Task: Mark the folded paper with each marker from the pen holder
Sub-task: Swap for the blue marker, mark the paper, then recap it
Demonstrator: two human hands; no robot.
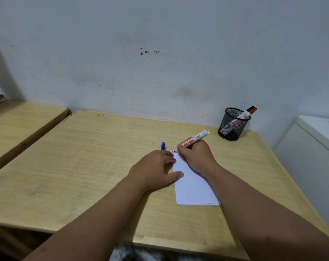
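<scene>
Near the centre of the frame, the right hand [195, 157] holds a white marker [194, 140], tip on the folded paper [191, 185]'s top corner: the marking step. The left hand [156, 166] pins the paper flat, holding a blue cap [163, 146]. Next, likely recapping and reaching for the pen holder [233, 124] at upper right, where another marker [247, 113] waits.

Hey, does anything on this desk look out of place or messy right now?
Little stands out. A blue cap pokes out by the left hand, off its marker, which the right hand holds to the folded paper. The pen holder stands upright. The wall has dark specks.
</scene>
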